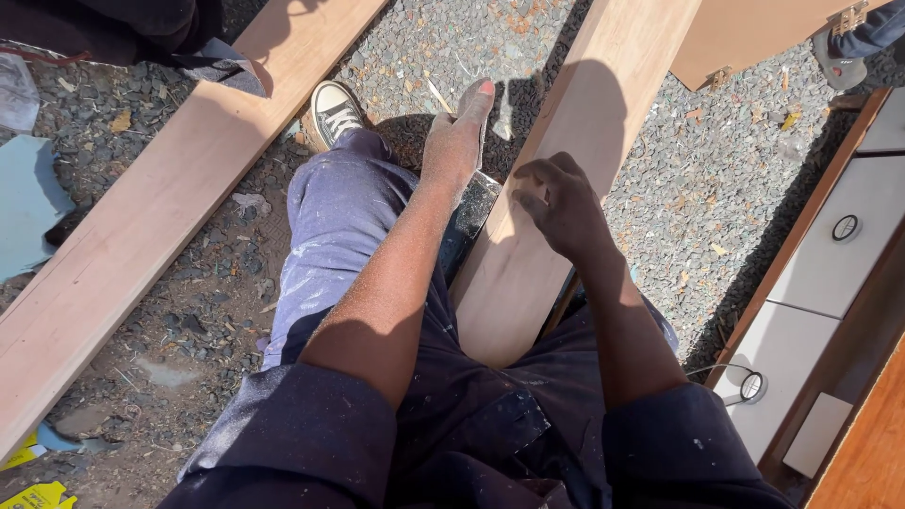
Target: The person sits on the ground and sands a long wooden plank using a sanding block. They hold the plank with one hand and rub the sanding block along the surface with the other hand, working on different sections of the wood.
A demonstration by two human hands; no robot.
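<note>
Gravel ground: grey gravel (716,179) covers the yard, strewn with dry leaves and sawdust.
Long board: a second pale wooden plank (160,207) lies diagonally at the left, well apart from the hands.
Shoe: a grey canvas sneaker with white laces (337,111) rests on the gravel between the two planks, at the end of a dusty blue trouser leg (330,236).
Cabinet: a brown-framed wooden cabinet with white panels (830,264) lies at the right edge, a round ring handle (846,227) on one panel.
Panel: a flat brown board (745,33) with a metal hinge lies at the top right; another person's shoe (834,61) stands beside it.
Scraps: blue sheet (28,203) at the left edge, yellow scraps (33,495) at the bottom left.
Worked plank: a pale, smooth wooden plank (584,123) runs from the lap up and away, between the knees.
Left hand: left hand (457,137), dusted with sawdust, is flat and open, fingers stretched out, just beside the plank's left edge; whether it touches cannot be told.
Right hand: right hand (561,203) rests on the plank's face, fingers curled loosely, gripping nothing visible.
</note>
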